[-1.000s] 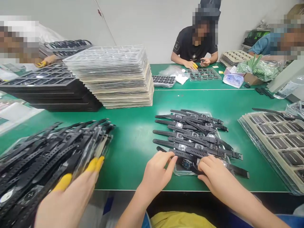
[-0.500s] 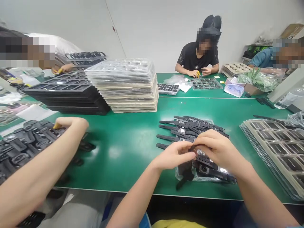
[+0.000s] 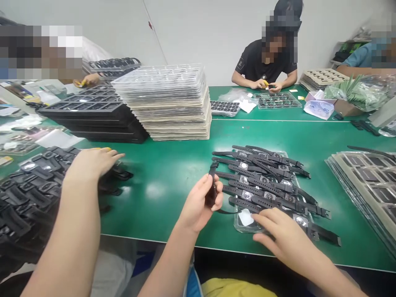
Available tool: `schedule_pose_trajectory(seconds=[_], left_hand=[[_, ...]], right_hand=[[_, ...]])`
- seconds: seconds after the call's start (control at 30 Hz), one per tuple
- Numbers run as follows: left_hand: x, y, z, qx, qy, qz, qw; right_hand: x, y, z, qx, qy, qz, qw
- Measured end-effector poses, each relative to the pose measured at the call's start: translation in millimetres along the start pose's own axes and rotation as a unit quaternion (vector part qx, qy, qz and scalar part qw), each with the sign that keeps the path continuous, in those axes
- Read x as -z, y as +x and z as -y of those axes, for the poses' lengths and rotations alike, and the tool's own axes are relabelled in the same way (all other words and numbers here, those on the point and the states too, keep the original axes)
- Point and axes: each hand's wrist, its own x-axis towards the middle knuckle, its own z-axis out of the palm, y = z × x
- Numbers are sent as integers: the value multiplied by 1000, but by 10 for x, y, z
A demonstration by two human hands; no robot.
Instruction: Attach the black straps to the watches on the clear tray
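My left hand [image 3: 199,204] is closed around a black smartwatch [image 3: 212,190], held up off the table with one end of its strap pointing upward. My right hand [image 3: 278,231] has its fingers apart over the near edge of a clear plastic tray [image 3: 237,226]. Its fingertips are close to a white square piece [image 3: 246,217] at the tray's near left corner; whether they touch it I cannot tell. Rows of black smartwatches [image 3: 269,196] lie face down across the tray, straps stretched out over its sides.
At left, a co-worker's hand [image 3: 93,163] is above a heap of watches [image 3: 27,189]. Behind stand stacked clear trays [image 3: 167,103] and black trays [image 3: 102,123]. More stacked trays [image 3: 359,177] are on the right. A person [image 3: 266,62] works across the green table [image 3: 161,173].
My hands have moved apart. The left has gone left with the watch, while the right has come down to the tray's near edge. A white square now shows there. The co-worker's hand has shifted.
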Motion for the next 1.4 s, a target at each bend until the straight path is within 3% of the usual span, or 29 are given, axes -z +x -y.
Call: schedule_pose_trajectory(seconds=[0.1,0.33,0.47,0.6,0.73,0.9,1.07,1.27,1.4], left_hand=[[17,-116,-94,8,-47,1,999],[12,-261,-64,-4,-98,-43,994],[-5,-195,11,1,-111,-32,993],[-7,-135,31,-5,-102,-9,995],[-54,-94,34,-4,-101,12,995],[-284,42,5,-1,-98,53,994],[-543,221,-47,-24,-79,93,992],[-705,362,1,-19,-92,121,988],[-700,358,116,-5,-112,123,986]], right_hand=[[3,76,-3,-3,0,-48,999],[-253,135,112,42,-124,-33,991],[-406,81,22,69,-66,-66,993],[-423,41,7,47,33,-84,995],[-266,82,61,-42,179,-107,977],[164,385,102,-154,362,-148,907],[485,794,78,-149,461,-241,841],[538,940,27,-76,448,-242,857],[436,885,20,-124,487,-257,825]])
